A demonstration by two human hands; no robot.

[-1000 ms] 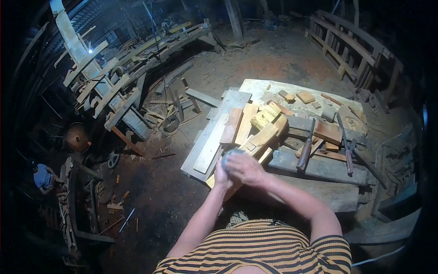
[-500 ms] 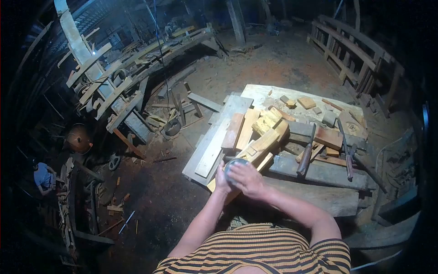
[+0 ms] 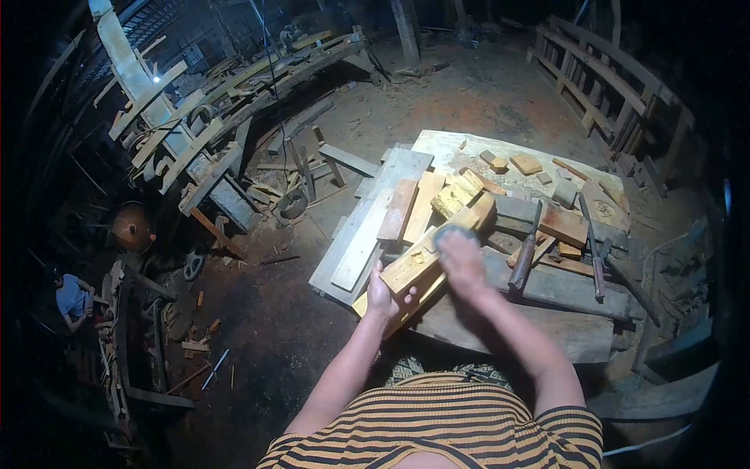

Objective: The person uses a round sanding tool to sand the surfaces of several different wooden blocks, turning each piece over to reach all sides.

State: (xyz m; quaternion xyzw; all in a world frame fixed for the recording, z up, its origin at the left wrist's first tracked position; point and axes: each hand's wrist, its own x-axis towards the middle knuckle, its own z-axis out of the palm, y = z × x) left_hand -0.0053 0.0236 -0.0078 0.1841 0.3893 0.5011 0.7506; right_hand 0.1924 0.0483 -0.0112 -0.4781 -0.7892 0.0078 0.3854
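A yellowish wooden block [image 3: 408, 266] with a chipped, shallow recess in its upper face lies slanted in front of me. My left hand [image 3: 380, 298] grips its near end, thumb on one side and fingertips showing on the other. My right hand [image 3: 464, 270], blurred by motion, presses a dark grey round pad [image 3: 450, 231] on the block's upper face, toward the far end. The pad looks like sandpaper, though its kind is not certain. Beyond the block are a rough yellow wood piece [image 3: 453, 198] and a reddish board [image 3: 398, 209].
Two wooden-handled chisels, a nearer chisel [image 3: 523, 267] and a farther chisel [image 3: 598, 275], rest right of my right hand. Wood offcuts [image 3: 526, 163] lie on the pale board [image 3: 437, 144]. A cluttered bench [image 3: 258, 98] stands back left; another person [image 3: 74, 301] is at far left.
My right hand has slid the pad away from my left hand, up along the block to the right. The recess and near end now show. My left hand stays at the near end.
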